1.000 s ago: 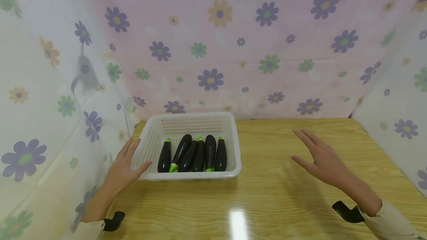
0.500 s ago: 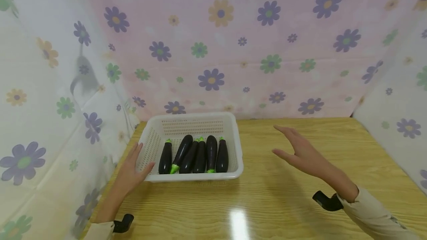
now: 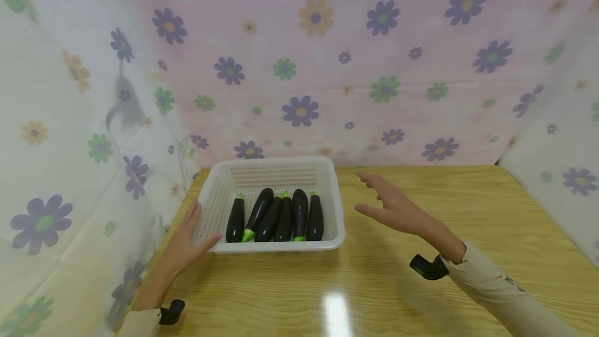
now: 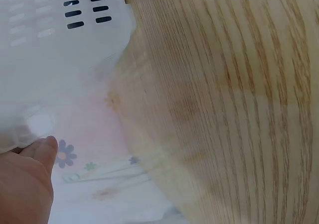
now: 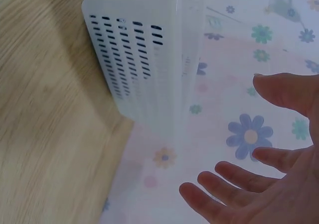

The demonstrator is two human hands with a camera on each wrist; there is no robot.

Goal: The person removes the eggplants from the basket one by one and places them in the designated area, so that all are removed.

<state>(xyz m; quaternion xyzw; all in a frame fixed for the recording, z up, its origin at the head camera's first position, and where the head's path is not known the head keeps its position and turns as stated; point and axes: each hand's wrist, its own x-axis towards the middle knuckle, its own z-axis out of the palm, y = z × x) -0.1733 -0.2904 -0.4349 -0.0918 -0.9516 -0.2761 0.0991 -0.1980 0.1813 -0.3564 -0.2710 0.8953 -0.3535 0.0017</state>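
Fingers of the left hand (image 3: 181, 247) lie fairly straight at the left rim of the white basket (image 3: 276, 247), thumb spread toward its near-left corner; they seem to touch, though how firmly I cannot tell. The basket sits toward the far-left corner of the tabletop (image 3: 491, 207), with six eggplants (image 3: 283, 217) lying side by side within. Just beyond its right side hangs the right hand (image 3: 398, 211), fingers and thumb spread, apart from the rim. To hold it well, the right palm should meet that rim level with the left — even pressure, so the basket neither tips nor lets the eggplants roll.

Room looks tight on the left, where floral cloth (image 3: 93, 170) hangs close along the tabletop's left edge, and behind, where the basket's back nears the far edge. Far more space lies rightward — all the way to the right edge.
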